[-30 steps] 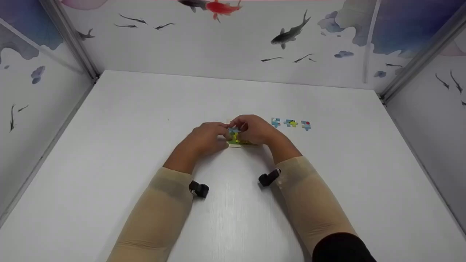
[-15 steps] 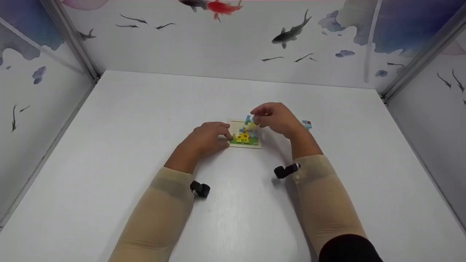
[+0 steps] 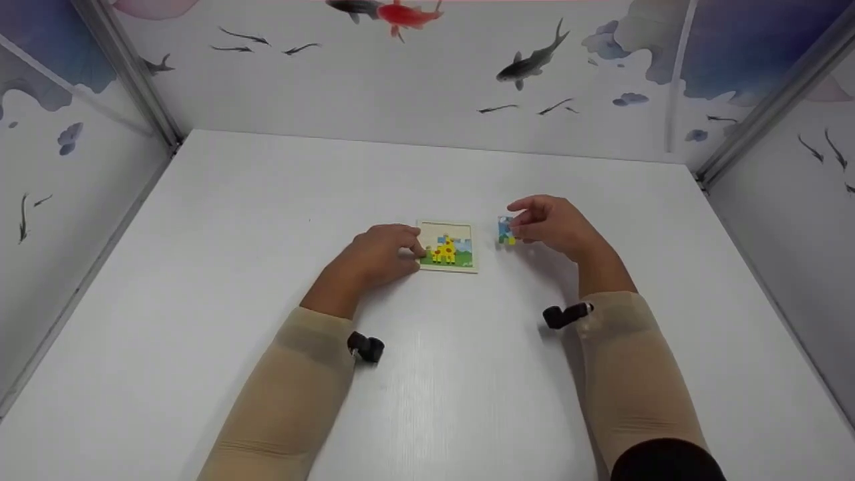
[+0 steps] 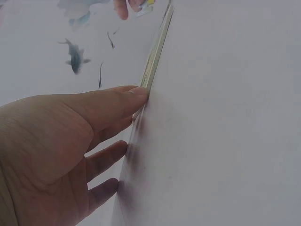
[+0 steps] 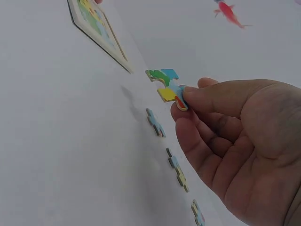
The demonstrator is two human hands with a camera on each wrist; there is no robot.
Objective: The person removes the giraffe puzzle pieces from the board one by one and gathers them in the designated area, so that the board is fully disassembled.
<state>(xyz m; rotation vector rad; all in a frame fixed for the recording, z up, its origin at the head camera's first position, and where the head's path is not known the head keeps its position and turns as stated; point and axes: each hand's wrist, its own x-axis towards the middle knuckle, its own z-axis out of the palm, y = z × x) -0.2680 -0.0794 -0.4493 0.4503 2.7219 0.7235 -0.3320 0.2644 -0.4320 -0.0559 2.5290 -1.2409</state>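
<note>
Head view: left hand [image 3: 384, 252] grips puzzle board [image 3: 434, 230] at left edge, likely steadying it; finger contact unclear. Right of board, right hand [image 3: 560, 227] pinches puzzle piece [image 5: 166, 94] by one end, presumably leaving its picture uncovered.

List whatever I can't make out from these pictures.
- Head view: the left side of the frame, partly covered by the left hand.
- Head view: most of the loose pieces, behind the right hand.
- Right wrist view: those pieces' designs, seen too slantwise.
- Right wrist view: one end of the held piece, covered by the right hand.
- Left wrist view: the right hand, mostly cut off by the top edge.
</note>
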